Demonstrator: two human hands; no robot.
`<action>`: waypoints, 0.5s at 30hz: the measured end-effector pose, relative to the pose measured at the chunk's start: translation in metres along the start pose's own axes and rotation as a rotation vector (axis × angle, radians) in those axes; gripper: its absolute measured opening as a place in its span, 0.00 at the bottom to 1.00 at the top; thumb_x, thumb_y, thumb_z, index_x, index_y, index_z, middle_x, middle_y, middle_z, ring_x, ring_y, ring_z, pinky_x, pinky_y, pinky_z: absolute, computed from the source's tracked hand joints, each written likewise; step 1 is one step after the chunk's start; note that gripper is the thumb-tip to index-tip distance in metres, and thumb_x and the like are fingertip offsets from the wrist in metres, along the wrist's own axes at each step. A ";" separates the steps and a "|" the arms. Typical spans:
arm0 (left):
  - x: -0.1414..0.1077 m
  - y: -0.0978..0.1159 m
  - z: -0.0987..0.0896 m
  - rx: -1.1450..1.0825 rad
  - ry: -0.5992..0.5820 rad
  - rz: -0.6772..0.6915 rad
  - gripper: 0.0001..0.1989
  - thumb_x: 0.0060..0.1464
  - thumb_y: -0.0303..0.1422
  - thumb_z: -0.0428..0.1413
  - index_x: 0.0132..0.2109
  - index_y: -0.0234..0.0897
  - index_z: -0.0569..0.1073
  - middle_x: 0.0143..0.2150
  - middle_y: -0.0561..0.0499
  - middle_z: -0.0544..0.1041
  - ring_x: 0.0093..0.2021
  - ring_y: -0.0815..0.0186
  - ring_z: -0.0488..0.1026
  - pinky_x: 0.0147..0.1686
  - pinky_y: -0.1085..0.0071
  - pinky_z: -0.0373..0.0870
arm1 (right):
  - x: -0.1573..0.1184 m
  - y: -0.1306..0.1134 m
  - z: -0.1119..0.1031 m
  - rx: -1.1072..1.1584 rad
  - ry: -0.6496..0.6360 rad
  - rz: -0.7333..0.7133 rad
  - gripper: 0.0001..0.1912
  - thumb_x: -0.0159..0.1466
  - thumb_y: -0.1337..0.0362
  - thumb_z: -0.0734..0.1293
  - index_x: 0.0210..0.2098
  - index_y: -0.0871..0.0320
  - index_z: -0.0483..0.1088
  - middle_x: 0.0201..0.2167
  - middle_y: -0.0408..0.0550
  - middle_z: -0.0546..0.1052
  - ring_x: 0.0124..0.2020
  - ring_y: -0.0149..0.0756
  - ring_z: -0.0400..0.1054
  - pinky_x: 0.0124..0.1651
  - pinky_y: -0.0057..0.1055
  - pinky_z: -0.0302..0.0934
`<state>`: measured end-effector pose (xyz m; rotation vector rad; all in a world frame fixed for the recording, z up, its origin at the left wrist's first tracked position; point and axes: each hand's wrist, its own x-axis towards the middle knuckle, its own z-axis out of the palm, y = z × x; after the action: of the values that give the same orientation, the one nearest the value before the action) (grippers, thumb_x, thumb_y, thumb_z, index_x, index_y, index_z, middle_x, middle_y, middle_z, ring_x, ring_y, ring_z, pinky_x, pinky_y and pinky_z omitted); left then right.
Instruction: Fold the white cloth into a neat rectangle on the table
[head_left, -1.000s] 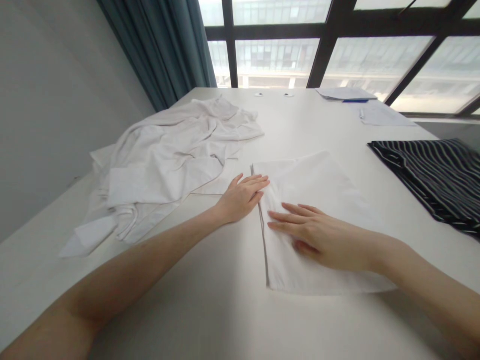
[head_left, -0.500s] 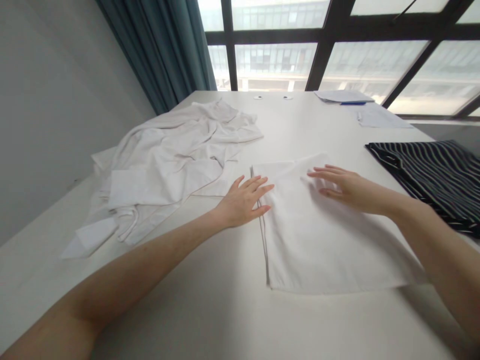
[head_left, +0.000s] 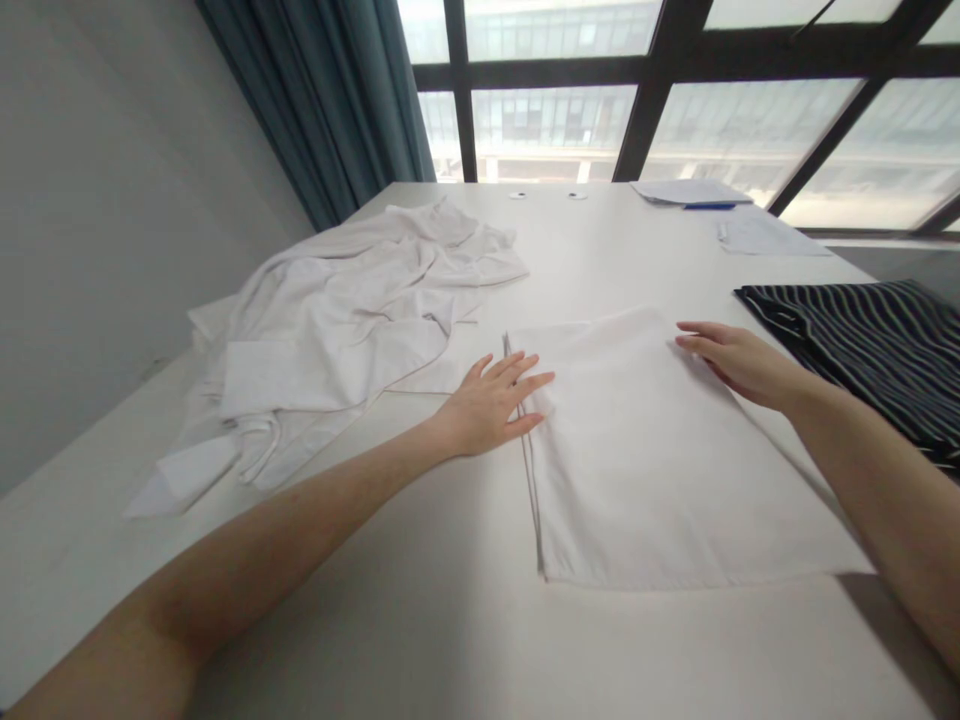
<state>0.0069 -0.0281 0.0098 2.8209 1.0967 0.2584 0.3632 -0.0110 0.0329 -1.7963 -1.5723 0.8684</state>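
Observation:
A folded piece of white cloth (head_left: 637,450) lies flat on the white table, its layered edges showing along the left side. My left hand (head_left: 491,403) rests with fingers spread over that left edge, fingertips on the fabric. At the cloth's upper right edge is my right hand (head_left: 731,358), palm down, fingers stretched out and holding nothing I can see. Its fingertips are at the border of the cloth; whether they press on it I cannot tell.
A rumpled heap of white fabric (head_left: 345,310) covers the table's left side. Black striped cloth (head_left: 862,350) lies at the right. Papers (head_left: 690,192) and a blue pen (head_left: 709,206) are at the far right, before the windows. A teal curtain (head_left: 330,100) hangs at the back left.
My right hand has moved right across the white cloth, from its upper middle to its right edge. My left hand has stayed in place on the left edge.

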 end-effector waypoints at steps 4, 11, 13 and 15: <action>0.000 0.000 0.000 -0.007 0.002 0.003 0.26 0.67 0.43 0.48 0.68 0.44 0.58 0.72 0.44 0.54 0.72 0.54 0.49 0.68 0.46 0.45 | -0.015 -0.011 -0.012 0.178 -0.319 0.125 0.22 0.66 0.51 0.62 0.49 0.59 0.75 0.44 0.60 0.80 0.43 0.49 0.77 0.45 0.40 0.73; 0.000 -0.001 0.000 -0.020 0.002 -0.010 0.26 0.67 0.43 0.48 0.69 0.44 0.58 0.72 0.44 0.54 0.72 0.54 0.48 0.68 0.47 0.45 | -0.031 -0.012 -0.016 0.239 -0.545 0.061 0.26 0.64 0.59 0.65 0.61 0.54 0.67 0.47 0.56 0.80 0.43 0.49 0.78 0.42 0.39 0.74; 0.000 -0.001 -0.001 -0.027 0.007 -0.016 0.27 0.67 0.43 0.48 0.69 0.43 0.58 0.73 0.43 0.54 0.72 0.54 0.48 0.68 0.46 0.45 | -0.030 -0.017 -0.010 0.252 -0.469 0.083 0.31 0.61 0.62 0.67 0.63 0.54 0.63 0.46 0.57 0.81 0.40 0.50 0.78 0.38 0.39 0.75; 0.000 -0.001 -0.001 -0.044 0.025 -0.034 0.28 0.67 0.43 0.48 0.69 0.41 0.57 0.73 0.41 0.53 0.73 0.53 0.47 0.68 0.47 0.46 | -0.028 -0.026 -0.005 0.269 -0.344 0.127 0.35 0.58 0.64 0.70 0.64 0.54 0.61 0.45 0.56 0.81 0.36 0.49 0.78 0.35 0.39 0.75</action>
<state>0.0060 -0.0274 0.0106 2.7650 1.1286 0.3118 0.3491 -0.0354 0.0593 -1.6279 -1.4659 1.4397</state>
